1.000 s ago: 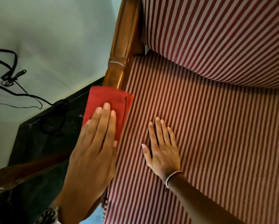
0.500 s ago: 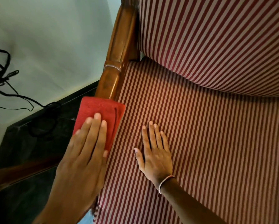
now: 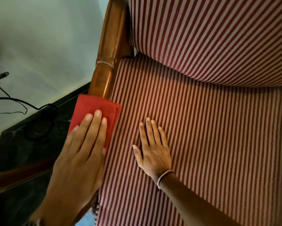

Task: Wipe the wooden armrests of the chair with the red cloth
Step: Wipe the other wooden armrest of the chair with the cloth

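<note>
The chair's left wooden armrest [image 3: 110, 46] runs from the top of the view down towards me, beside the striped seat cushion [image 3: 210, 144]. A folded red cloth [image 3: 94, 105] lies over the armrest's near part. My left hand [image 3: 81, 154] presses flat on the cloth, fingers together and pointing away from me, and hides the armrest beneath. My right hand [image 3: 153, 150] rests palm down on the seat cushion with fingers spread, holding nothing. A thin band circles that wrist.
The striped back cushion [image 3: 210, 30] fills the upper right. Left of the armrest are a pale wall [image 3: 39, 38], a dark floor [image 3: 22, 152] and tangled black cables [image 3: 39, 123]. A second wooden rail [image 3: 14, 178] crosses the lower left.
My left hand slid the red cloth a little towards me along the armrest, baring more wood below the ring. My right hand stayed flat on the seat.
</note>
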`<state>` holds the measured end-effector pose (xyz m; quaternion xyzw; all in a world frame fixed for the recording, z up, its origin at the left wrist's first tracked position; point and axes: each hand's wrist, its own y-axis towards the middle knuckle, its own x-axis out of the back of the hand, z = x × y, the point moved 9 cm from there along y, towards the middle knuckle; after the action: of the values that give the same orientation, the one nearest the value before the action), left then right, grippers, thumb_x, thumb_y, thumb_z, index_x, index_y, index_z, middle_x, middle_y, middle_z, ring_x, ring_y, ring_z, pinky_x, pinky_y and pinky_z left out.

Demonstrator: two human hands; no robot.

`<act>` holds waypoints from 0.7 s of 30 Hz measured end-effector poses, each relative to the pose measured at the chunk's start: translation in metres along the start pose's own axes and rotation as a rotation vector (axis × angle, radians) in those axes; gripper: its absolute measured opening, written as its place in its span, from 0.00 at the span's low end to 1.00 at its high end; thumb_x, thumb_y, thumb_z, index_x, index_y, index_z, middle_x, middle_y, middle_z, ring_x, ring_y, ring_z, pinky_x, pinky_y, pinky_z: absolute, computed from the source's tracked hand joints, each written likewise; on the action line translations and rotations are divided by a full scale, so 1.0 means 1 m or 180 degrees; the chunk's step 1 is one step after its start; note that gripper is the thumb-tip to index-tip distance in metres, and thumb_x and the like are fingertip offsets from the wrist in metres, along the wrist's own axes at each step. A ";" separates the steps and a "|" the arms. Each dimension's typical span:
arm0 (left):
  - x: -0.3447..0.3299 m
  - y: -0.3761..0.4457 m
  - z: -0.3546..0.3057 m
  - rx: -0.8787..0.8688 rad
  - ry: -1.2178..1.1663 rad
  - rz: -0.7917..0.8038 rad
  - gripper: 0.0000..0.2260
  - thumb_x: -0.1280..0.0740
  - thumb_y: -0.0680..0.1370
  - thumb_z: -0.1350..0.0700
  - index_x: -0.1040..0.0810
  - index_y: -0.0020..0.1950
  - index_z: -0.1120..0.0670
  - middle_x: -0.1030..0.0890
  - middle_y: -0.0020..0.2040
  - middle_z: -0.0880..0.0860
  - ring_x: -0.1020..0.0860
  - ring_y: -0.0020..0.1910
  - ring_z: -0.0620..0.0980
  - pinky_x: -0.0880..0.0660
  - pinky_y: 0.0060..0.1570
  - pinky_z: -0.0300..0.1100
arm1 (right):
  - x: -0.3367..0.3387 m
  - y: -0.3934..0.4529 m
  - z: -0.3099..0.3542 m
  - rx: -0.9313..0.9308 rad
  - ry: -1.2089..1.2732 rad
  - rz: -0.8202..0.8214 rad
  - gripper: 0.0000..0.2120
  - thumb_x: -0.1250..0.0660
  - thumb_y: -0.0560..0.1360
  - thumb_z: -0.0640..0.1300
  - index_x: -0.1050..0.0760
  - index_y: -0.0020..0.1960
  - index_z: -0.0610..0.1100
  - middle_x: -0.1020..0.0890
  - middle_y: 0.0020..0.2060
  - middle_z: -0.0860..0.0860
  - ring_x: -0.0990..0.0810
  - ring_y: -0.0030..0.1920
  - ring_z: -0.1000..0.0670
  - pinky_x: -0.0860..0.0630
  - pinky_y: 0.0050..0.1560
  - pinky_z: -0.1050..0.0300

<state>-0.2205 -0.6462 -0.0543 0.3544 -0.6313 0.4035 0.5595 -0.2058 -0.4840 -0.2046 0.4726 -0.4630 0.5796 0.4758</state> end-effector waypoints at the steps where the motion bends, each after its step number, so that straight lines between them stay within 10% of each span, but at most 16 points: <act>1: 0.004 0.017 0.002 0.0015 0.0030 -0.0016 0.30 0.46 0.82 0.51 0.48 0.82 0.60 0.47 0.83 0.61 0.48 0.83 0.60 0.50 0.82 0.57 | 0.000 -0.001 0.000 0.0000 0.0004 -0.0025 0.33 0.49 0.85 0.61 0.46 0.84 0.43 0.45 0.84 0.42 0.49 0.84 0.45 0.47 0.83 0.41; 21: 0.028 0.123 0.021 0.0345 -0.0496 -0.0219 0.29 0.47 0.86 0.52 0.54 0.83 0.59 0.52 0.84 0.60 0.53 0.84 0.58 0.50 0.82 0.57 | -0.001 -0.001 -0.001 -0.0061 -0.0025 0.0121 0.34 0.51 0.84 0.63 0.49 0.84 0.46 0.48 0.84 0.42 0.51 0.84 0.38 0.50 0.83 0.37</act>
<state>-0.3436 -0.6127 -0.0415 0.4360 -0.6376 0.3888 0.5022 -0.2050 -0.4827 -0.2054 0.4613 -0.4792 0.5823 0.4674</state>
